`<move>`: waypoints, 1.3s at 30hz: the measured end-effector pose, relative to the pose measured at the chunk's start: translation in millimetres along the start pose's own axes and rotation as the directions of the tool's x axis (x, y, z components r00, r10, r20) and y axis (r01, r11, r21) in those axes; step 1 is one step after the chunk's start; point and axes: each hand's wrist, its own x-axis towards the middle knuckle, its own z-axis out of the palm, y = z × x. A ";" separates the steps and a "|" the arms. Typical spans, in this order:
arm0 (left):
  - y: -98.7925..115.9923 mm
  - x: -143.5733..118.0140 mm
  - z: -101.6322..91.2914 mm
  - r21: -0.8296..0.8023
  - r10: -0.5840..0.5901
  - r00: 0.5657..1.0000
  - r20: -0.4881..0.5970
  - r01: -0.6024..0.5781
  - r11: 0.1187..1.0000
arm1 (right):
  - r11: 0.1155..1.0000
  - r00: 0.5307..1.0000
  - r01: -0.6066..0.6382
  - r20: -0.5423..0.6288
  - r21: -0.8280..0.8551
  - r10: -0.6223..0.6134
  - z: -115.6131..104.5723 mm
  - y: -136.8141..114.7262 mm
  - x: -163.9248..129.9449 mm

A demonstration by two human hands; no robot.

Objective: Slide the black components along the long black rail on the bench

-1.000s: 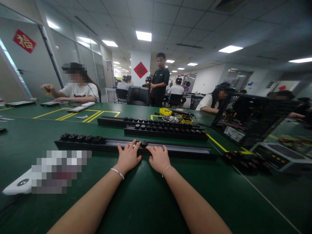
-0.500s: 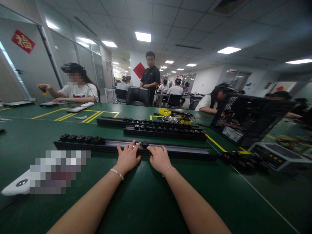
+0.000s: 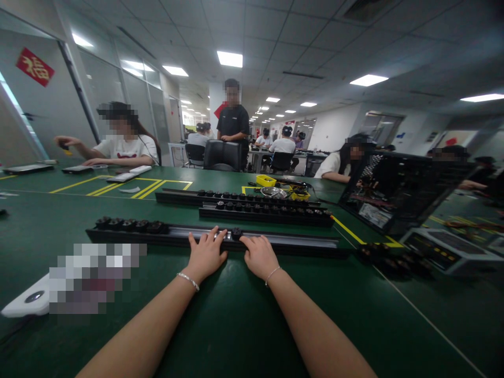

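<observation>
Straight ahead on the green table lies a long black track rail point(image 3: 299, 243) with a pale inner channel. Several black socket-like modules point(image 3: 129, 224) sit in its left end. One small black module point(image 3: 237, 232) stands alone near the middle of the channel. My left hand point(image 3: 207, 253) rests on the rail just left of that module, its fingers spread over the channel. On the other side, my right hand point(image 3: 261, 257) lies against the front edge with fingers loosely bent and not closed. Its index fingertip is at the lone module's right side.
Two more black rails point(image 3: 268, 215) filled with modules lie behind. At right are an open computer case point(image 3: 394, 194), a grey power supply point(image 3: 449, 252) and dark loose parts point(image 3: 394, 261). A white device point(image 3: 29, 300) lies at left. Yellow trays point(image 3: 266, 180) stand farther back; co-workers sit around.
The lone black module has shifted slightly right along the channel, and my right hand has moved right with it. My left hand stays put. The standing person in the background has moved left.
</observation>
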 end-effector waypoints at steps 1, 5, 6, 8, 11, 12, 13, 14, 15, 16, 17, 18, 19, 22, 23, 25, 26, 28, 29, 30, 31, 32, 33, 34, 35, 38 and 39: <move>0.0 0.0 0.0 0.002 0.003 1.000 -0.002 -0.003 1.000 | 1.000 1.000 0.003 -0.003 -0.001 -0.003 0.2 0.3 0.0; -0.5 -0.4 0.8 0.008 0.009 1.000 -0.014 -0.009 1.000 | 1.000 1.000 0.011 -0.001 -0.004 -0.011 1.6 1.5 0.5; -0.8 -0.5 1.2 0.008 0.012 1.000 -0.021 -0.012 1.000 | 1.000 1.000 0.009 -0.002 -0.005 -0.009 1.9 2.1 0.4; -1.3 -0.5 2.4 0.003 0.019 0.999 -0.037 -0.019 1.000 | 1.000 1.000 -0.002 -0.008 -0.011 0.002 2.1 3.6 -0.1; -1.9 -0.2 4.1 -0.003 0.020 0.998 -0.052 -0.020 1.000 | 1.000 1.000 -0.017 -0.008 -0.022 0.017 1.6 6.2 -1.6; -1.9 -0.1 4.4 -0.002 0.018 0.998 -0.053 -0.018 1.000 | 0.999 1.000 -0.019 -0.006 -0.025 0.019 1.3 6.9 -2.1; -1.9 0.0 4.7 0.001 0.017 0.998 -0.052 -0.017 1.000 | 0.999 1.000 -0.020 -0.005 -0.028 0.020 1.0 7.3 -2.6; -1.8 0.0 4.8 0.004 0.015 0.999 -0.051 -0.015 1.000 | 0.999 1.000 -0.020 -0.004 -0.030 0.020 0.8 7.6 -3.0; -1.7 0.0 4.8 0.007 0.014 0.999 -0.049 -0.013 1.000 | 0.999 1.000 -0.020 -0.004 -0.032 0.020 0.6 7.7 -3.2; -1.7 0.0 4.7 0.009 0.013 0.999 -0.046 -0.012 1.000 | 0.999 1.000 -0.020 -0.004 -0.033 0.020 0.4 7.6 -3.3; -1.6 0.0 4.5 0.010 0.012 0.999 -0.041 -0.012 1.000 | 0.999 1.000 -0.020 -0.005 -0.032 0.020 0.2 7.5 -3.4; -1.6 0.0 4.3 0.011 0.011 0.999 -0.037 -0.011 1.000 | 0.999 1.000 -0.019 -0.005 -0.031 0.019 0.0 7.3 -3.3; -1.6 0.0 4.1 0.012 0.010 0.999 -0.033 -0.009 1.000 | 0.999 1.000 -0.019 -0.005 -0.030 0.019 -0.2 7.1 -3.3; -1.7 0.0 3.6 0.007 0.007 1.000 -0.027 -0.007 1.000 | 0.999 1.000 -0.023 -0.002 -0.030 0.023 -1.3 7.1 -3.3; -1.8 0.0 3.5 0.003 0.006 1.000 -0.027 -0.006 1.000 | 0.999 1.000 -0.028 0.000 -0.033 0.028 -1.7 7.4 -3.4; -1.8 -0.2 3.5 -0.007 0.006 1.000 -0.030 -0.006 1.000 | 0.999 0.999 -0.035 0.003 -0.036 0.035 -2.5 8.5 -3.8; -1.8 -0.3 3.4 -0.012 0.007 0.999 -0.033 -0.007 1.000 | 0.999 0.999 -0.037 0.002 -0.035 0.037 -2.7 9.2 -4.1; -1.9 -0.4 3.4 -0.015 0.011 0.999 -0.040 -0.012 1.000 | 0.999 0.999 -0.041 -0.004 -0.028 0.041 -3.2 10.6 -4.8; -1.9 -0.4 3.5 -0.014 0.013 0.999 -0.042 -0.014 1.000 | 0.999 0.999 -0.042 -0.007 -0.025 0.042 -3.5 11.2 -5.2; -2.0 -0.4 3.5 -0.012 0.015 0.999 -0.042 -0.015 1.000 | 0.999 0.999 -0.043 -0.009 -0.022 0.043 -3.7 11.6 -5.5; -2.0 -0.3 3.6 -0.010 0.015 0.999 -0.040 -0.016 1.000 | 0.999 0.999 -0.045 -0.011 -0.022 0.044 -4.0 11.9 -5.7; -2.0 -0.1 3.7 -0.007 0.014 0.999 -0.038 -0.014 1.000 | 0.999 0.999 -0.046 -0.009 -0.023 0.045 -4.4 12.1 -5.8; -1.9 0.0 3.7 -0.006 0.012 0.999 -0.034 -0.012 1.000 | 0.999 0.999 -0.048 -0.007 -0.027 0.047 -4.7 12.1 -5.9; -1.8 0.1 3.6 -0.004 0.009 0.999 -0.031 -0.009 1.000 | 0.998 0.999 -0.049 -0.003 -0.031 0.049 -5.0 12.1 -5.8; -1.7 0.1 3.5 -0.002 0.006 1.000 -0.027 -0.006 1.000 | 0.998 0.999 -0.050 0.000 -0.035 0.050 -5.3 12.1 -5.7; -1.5 -0.2 2.8 0.004 0.000 1.000 -0.017 0.000 1.000 | 0.998 0.999 -0.048 0.004 -0.036 0.048 -5.7 12.0 -5.5; -1.6 -0.3 2.5 0.005 0.000 1.000 -0.016 0.000 1.000 | 0.998 0.999 -0.046 0.002 -0.034 0.046 -5.6 12.1 -5.4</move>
